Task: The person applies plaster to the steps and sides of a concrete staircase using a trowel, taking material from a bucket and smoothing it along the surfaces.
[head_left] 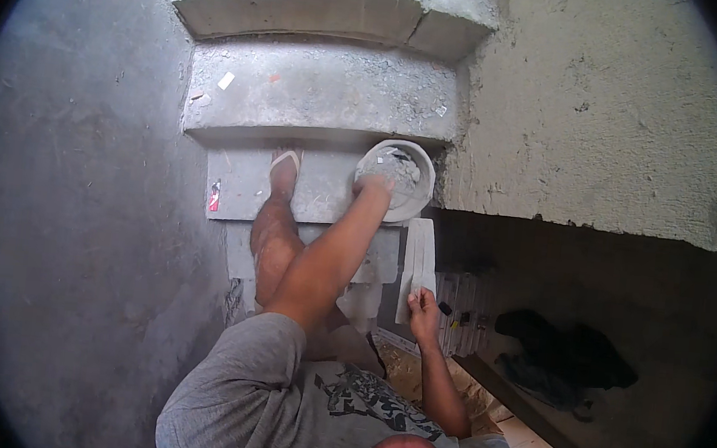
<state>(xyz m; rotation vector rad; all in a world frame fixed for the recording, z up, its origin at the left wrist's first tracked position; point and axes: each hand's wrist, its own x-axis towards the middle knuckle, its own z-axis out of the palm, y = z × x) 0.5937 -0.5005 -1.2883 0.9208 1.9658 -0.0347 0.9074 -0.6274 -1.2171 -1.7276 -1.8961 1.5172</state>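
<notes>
My left hand [375,186] reaches down to the near rim of a round white bucket [419,165] and appears to grip it. The bucket holds grey mortar and stands at the right end of a concrete step [242,184]. My right hand [424,308] holds the lower end of a long pale tile strip [420,251], which points up toward the bucket. My leg stretches down the stairs, with the sandalled foot [285,169] on the same step, left of the bucket.
More rough concrete steps [319,92] rise beyond the bucket. A rough plastered wall [607,109] stands to the right, a smooth grey wall [71,199] to the left. A stack of pale tiles [463,314] and dark cloth [560,357] lie lower right. A small red-and-white packet [214,196] lies on the step.
</notes>
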